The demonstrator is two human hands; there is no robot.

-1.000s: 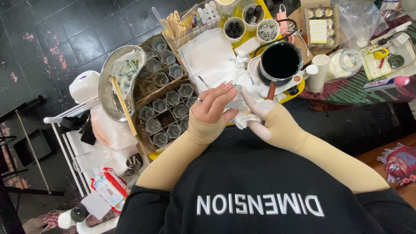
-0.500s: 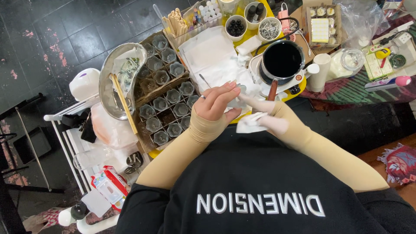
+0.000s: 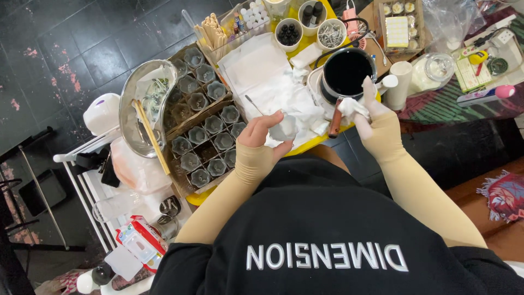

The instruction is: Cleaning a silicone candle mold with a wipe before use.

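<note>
- Left hand: fingers curled round a small pale glass cup, held just above the near edge of the yellow table. Cup looks empty; its inside cannot be made out for sure.
- Right hand: pinched shut on a crumpled white tissue, raised beside the black pot. The tissue sits near the pot's wooden handle; whether it touches the handle I cannot tell.
- Both forearms in beige sleeves; black shirt fills the lower frame.
- Step in hand, as I judge it: a wiping or cleaning stage, one hand steadying the cup, the other carrying the tissue. The two are apart, so no wiping contact here.
- What a next move would call for: bringing tissue and cup together over the table, keeping a firm hold on the glass, and keeping the right wrist clear of the pot, which holds dark liquid and may be hot.
- Under the hands: loose white paper sheets spread on the table.
- Left of them: a cardboard tray with rows of similar glass cups, then a metal bowl with a wooden stick across it.
- Far edge: small bowls of dark bits and wooden sticks.
</note>
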